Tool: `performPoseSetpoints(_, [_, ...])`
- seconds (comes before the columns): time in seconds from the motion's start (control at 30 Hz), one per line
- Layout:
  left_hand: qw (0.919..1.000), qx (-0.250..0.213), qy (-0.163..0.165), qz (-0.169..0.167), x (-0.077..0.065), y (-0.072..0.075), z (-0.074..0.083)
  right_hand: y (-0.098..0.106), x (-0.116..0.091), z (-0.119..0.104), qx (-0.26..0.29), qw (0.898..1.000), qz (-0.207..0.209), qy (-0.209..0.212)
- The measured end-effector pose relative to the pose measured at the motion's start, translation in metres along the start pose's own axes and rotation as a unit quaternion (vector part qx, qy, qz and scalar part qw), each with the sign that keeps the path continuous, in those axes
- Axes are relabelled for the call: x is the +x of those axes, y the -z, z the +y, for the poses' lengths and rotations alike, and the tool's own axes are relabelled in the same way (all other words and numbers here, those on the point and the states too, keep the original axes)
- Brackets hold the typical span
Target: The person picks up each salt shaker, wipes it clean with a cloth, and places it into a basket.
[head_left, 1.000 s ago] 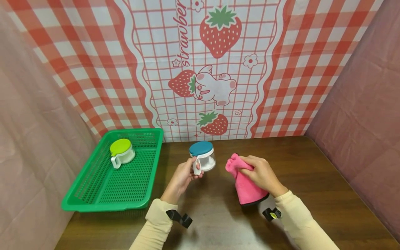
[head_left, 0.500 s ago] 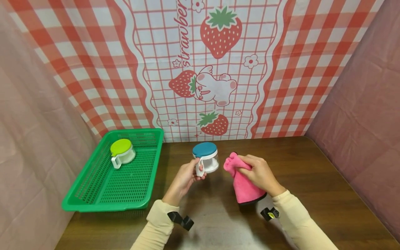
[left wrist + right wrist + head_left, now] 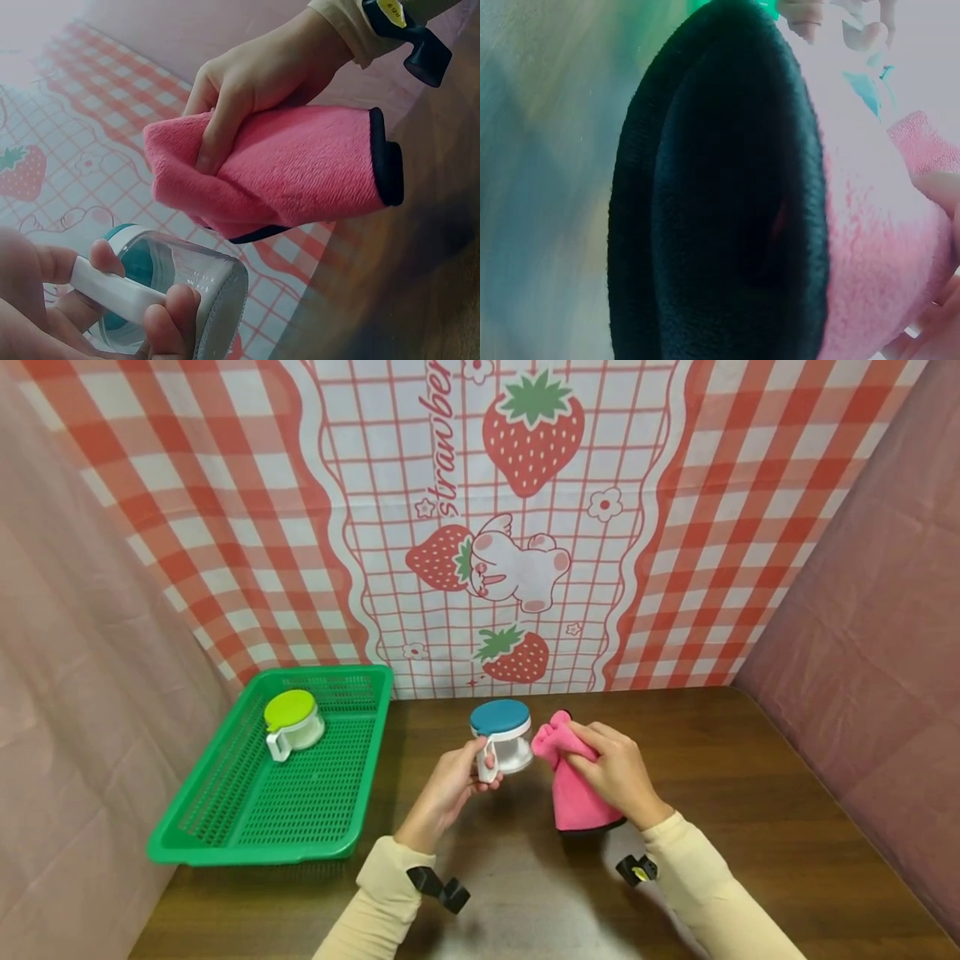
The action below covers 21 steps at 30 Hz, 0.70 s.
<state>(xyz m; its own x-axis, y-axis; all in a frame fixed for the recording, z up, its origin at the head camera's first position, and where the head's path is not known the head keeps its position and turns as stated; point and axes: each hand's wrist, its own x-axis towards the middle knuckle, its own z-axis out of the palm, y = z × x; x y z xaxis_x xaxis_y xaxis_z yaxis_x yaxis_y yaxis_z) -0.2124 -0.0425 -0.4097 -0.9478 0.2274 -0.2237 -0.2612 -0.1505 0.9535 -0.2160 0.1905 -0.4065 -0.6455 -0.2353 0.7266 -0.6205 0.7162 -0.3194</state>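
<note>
surroundings: i see a green basket at the left end of the brown table, well apart from both hands. a green-lidded jar with a white handle stands upright in the basket's far corner. behind the table hangs a strawberry cloth in red check, and plain pink sheets close off both sides.
in the way: from the head view nothing lies between the hands and the basket. in the right wrist view the cloth's dark trim fills nearly the whole picture, so i can make out little else there.
blue-lidded jar: the blue-lidded jar is held off the table near the middle, roughly upright in the head view, with its white handle towards me.
left hand: my left hand grasps the jar by its handle; the fingers curl round the white handle and against the clear wall, with the thumb on the handle's other side.
pink cloth: the pink cloth is bunched and black-edged, its upper end just beside the jar's right wall; i cannot tell whether they touch.
right hand: my right hand grips the cloth, fingers wrapped over its top fold, with the rest hanging towards the table.
</note>
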Motion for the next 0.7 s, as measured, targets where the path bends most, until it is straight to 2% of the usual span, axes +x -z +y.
performPoseSetpoints(0.43, [0.9997,0.007,-0.001,-0.021,-0.001,-0.009,-0.002,-0.017,0.002,-0.007,-0.044,0.997,0.045,0.046])
performPoseSetpoints(0.7, [0.9988,0.038,-0.024,-0.019,-0.003,-0.010,-0.002,-0.023,0.000,-0.013,-0.048,0.996,0.059,0.048])
